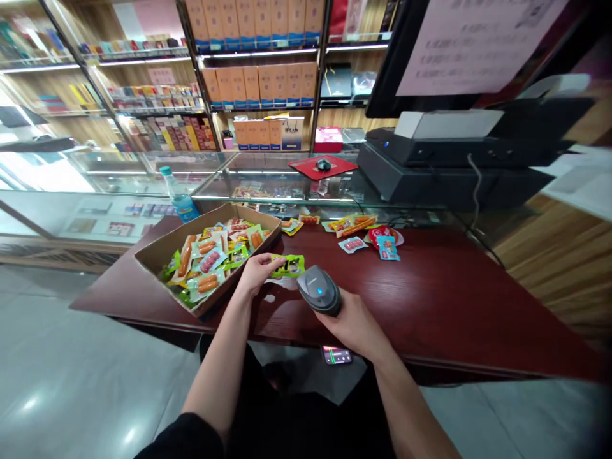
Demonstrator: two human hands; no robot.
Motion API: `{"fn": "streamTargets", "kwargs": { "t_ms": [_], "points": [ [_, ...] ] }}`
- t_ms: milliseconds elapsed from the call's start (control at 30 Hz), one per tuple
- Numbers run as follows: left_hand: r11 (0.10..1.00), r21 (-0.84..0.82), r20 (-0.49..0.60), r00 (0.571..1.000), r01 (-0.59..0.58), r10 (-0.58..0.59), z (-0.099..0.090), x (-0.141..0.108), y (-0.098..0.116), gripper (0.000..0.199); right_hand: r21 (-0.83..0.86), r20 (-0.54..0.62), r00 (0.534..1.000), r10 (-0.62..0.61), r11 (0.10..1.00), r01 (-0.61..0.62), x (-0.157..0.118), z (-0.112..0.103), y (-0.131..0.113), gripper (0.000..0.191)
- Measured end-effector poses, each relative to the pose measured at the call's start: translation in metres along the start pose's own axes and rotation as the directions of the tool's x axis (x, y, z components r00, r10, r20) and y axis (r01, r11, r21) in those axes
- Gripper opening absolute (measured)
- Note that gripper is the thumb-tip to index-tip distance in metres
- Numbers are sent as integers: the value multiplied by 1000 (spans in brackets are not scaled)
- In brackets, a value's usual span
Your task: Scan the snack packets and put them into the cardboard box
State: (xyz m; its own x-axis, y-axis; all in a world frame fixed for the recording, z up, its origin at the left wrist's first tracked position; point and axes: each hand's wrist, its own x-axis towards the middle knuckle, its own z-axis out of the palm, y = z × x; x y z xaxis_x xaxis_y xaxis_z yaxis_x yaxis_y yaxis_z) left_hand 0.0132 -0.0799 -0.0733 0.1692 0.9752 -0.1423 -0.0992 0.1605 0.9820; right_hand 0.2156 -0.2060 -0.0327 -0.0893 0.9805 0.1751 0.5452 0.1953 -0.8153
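Note:
My left hand (258,273) pinches one end of a green snack packet (289,266) just above the dark red table (459,299). In my right hand (351,319) is a grey barcode scanner (319,291) with a small blue light on top. The scanner's head is close to the packet's right end; whether they touch I cannot tell. Left of my left hand stands an open cardboard box (165,284) filled with packaged sausages (210,260) and other small snack packets. Most of the scanner's handle is hidden by my fingers.
Several loose snack packets (354,244) lie at the table's back edge. A blue-capped bottle (180,197) stands behind the box. Beyond are a glass counter (258,172), a mouse (324,164) on a red mat (306,167), and a monitor (406,64). A phone (336,355) shows below the front edge.

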Motion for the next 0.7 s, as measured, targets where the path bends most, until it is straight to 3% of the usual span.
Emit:
{"fn": "streamTargets", "kwargs": {
  "t_ms": [367,533,700],
  "points": [
    [1000,-16,-45,999,-5,4,4,-2,0,41,-14,-12,1000,9,1000,-9,-4,-1,5,30],
    [1000,-3,-10,1000,5,-5,6,-3,1,41,8,-16,1000,18,1000,-18,-4,-3,6,31],
    [996,12,-15,996,-87,87,6,-13,18,40,3,-11,1000,2,1000,-2,-2,-4,3,33]
  ]
}}
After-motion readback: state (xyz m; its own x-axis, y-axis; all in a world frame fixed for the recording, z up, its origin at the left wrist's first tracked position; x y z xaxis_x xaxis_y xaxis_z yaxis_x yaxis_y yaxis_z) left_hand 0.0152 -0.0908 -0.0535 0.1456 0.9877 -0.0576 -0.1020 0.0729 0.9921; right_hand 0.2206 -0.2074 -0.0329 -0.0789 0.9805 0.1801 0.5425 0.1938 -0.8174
